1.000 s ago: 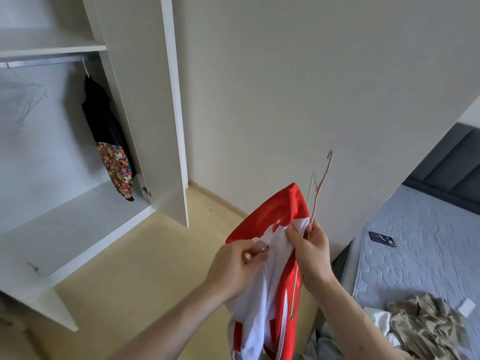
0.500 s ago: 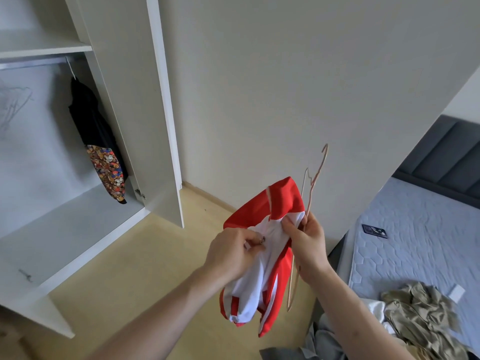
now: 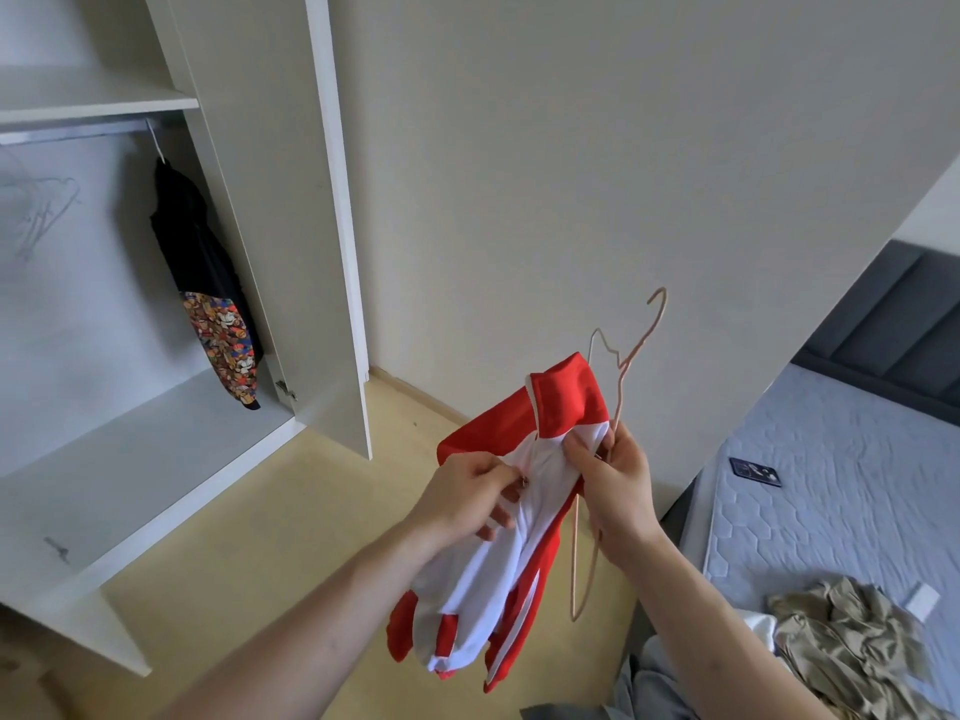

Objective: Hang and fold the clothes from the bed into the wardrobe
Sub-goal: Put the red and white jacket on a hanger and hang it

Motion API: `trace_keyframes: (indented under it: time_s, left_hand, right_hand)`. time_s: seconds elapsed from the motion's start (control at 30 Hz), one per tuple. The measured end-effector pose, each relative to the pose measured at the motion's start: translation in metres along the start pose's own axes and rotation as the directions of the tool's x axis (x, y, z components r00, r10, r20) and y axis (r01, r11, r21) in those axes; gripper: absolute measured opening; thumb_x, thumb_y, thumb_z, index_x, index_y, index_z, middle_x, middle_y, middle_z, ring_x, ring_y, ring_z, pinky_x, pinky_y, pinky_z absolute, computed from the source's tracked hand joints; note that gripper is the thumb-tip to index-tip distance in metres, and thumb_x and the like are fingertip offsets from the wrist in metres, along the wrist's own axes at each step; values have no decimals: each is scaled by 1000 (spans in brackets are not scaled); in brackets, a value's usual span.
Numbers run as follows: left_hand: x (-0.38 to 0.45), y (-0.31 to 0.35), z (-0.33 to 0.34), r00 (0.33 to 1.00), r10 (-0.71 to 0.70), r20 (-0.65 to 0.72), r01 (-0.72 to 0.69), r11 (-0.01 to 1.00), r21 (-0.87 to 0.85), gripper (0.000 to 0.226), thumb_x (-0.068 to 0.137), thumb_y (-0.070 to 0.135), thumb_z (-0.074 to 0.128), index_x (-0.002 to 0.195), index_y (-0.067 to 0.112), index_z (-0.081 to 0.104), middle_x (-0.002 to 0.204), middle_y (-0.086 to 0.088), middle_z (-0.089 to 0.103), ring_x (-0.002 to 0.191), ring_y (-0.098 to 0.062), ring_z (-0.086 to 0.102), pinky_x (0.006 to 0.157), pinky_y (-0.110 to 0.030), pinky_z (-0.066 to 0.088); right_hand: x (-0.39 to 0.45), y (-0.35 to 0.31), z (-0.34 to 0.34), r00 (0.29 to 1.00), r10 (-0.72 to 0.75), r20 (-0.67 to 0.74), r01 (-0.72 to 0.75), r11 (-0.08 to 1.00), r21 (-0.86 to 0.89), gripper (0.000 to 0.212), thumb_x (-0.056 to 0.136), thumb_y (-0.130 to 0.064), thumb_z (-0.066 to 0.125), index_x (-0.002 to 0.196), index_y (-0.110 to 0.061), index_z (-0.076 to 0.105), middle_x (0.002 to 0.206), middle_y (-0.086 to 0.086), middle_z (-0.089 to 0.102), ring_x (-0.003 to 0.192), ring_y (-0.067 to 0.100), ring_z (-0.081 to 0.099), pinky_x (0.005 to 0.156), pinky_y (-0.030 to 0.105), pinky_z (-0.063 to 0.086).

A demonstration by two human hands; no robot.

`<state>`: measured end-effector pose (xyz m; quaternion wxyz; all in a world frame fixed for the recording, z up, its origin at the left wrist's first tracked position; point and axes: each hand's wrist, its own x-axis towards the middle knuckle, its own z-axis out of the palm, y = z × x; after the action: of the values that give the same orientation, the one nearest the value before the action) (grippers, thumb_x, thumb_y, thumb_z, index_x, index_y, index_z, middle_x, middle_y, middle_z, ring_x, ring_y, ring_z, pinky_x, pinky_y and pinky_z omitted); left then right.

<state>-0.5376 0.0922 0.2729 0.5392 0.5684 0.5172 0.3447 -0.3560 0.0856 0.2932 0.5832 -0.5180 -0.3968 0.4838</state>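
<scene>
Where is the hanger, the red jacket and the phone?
hanger (image 3: 655, 318), head view, on its hook.
red jacket (image 3: 563, 397), head view, on the red collar.
phone (image 3: 755, 471), head view, on its middle, lying on the mattress.

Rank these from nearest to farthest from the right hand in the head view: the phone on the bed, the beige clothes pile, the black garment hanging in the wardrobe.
From the right hand:
1. Phone, to its right on the mattress.
2. Beige clothes pile, lower right on the bed.
3. Black garment, far left, hanging inside the wardrobe.
</scene>
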Motion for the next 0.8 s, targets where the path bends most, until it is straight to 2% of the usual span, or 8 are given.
trace_keyframes:
  time_s: [0.1,0.23,0.33,0.43,0.5,0.63,0.73,0.8]
  left_hand:
    - [0,-1,0,995,-87,39,91,990,-106,26,97,40,64,94,17,75,84,-1,75,70,-23,74,57,-27,53]
    - [-2,-10,4,997,-41,64,49,992,-118,20,97,38,67,91,20,74,80,3,72,69,-18,72,60,-27,55]
    - [-5,-16,9,990,123,73,-129,988,89,14,98,37,64,93,24,69,85,7,68,71,-10,67,64,-26,54]
    - [-9,-18,14,942,334,29,-316,856,408,13,100,35,62,92,25,67,88,11,63,80,-7,61,74,-27,52]
    - [-14,-19,18,933,361,16,-320,806,497,19,98,42,62,81,32,64,78,16,62,75,-4,60,64,-20,48]
    - [-16,-29,25,989,117,93,-145,900,411,42,89,47,68,54,30,54,53,17,53,56,1,52,57,-16,34]
    - [-11,-32,18,973,-89,213,-4,915,404,36,86,45,74,53,36,63,54,22,58,56,6,55,62,-17,39]
    - [-8,-33,11,936,-208,285,90,922,377,33,80,51,78,60,29,64,58,17,59,53,2,54,63,-20,45]
  right_hand:
    - [1,2,2,1000,-1,5,1,1000,12,15,101,-3,62,115,-7,65,104,10,78,99,27,76,82,36,64]
    - [1,4,2,1000,-16,-4,16,1000,-6,12,101,-4,63,112,-6,65,103,12,77,97,27,77,79,33,63]
    - [1,5,0,999,-25,-28,24,1000,-15,8,100,-3,63,108,-5,64,100,12,77,93,25,76,77,33,62]
    - [2,6,-2,996,-18,-85,15,1000,-24,8,98,-3,64,104,1,60,91,12,73,86,24,73,74,32,61]
    - [2,6,-3,989,-29,-144,26,999,-23,16,97,-3,63,102,8,53,88,14,65,84,26,67,75,38,58]
    - [2,-3,-5,981,-20,-195,31,998,51,17,98,1,61,109,10,53,91,14,66,87,26,66,83,43,57]
    - [-2,-9,-4,983,-36,-178,45,998,51,7,98,2,61,105,1,61,86,9,73,81,21,73,69,30,62]
    - [-4,-10,-4,988,-35,-152,45,997,60,8,99,2,61,102,-5,63,85,7,75,79,19,74,65,26,60]
